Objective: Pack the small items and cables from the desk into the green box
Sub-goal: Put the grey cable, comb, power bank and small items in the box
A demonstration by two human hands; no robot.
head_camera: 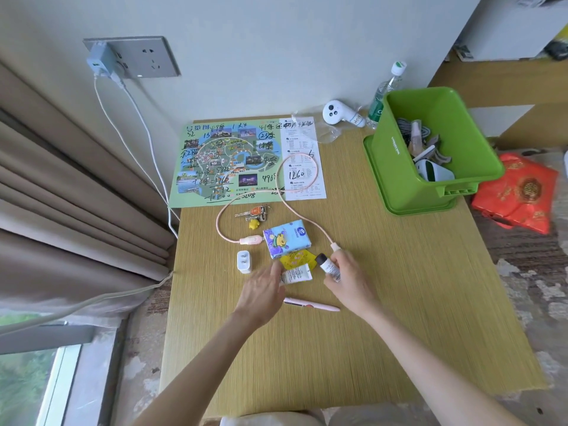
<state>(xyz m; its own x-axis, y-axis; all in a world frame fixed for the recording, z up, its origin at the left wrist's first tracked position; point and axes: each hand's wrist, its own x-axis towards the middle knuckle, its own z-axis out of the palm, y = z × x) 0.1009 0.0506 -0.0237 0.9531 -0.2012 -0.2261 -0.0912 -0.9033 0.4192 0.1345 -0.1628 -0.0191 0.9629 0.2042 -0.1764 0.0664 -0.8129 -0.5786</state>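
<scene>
Desk [399, 302] beside curtain [76, 195], green box [396, 161] at its far right corner; right hand [350, 281] grips bottle [329, 265], left hand [261, 293] flat on tube [296, 275].

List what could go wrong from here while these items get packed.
1. The pink cable ends beside the right hand gripping the small bottle; lifting could snag it and drag the map beneath its loop.
2. The green box stands near the desk's right edge; a dropped item might nudge it off.
</scene>
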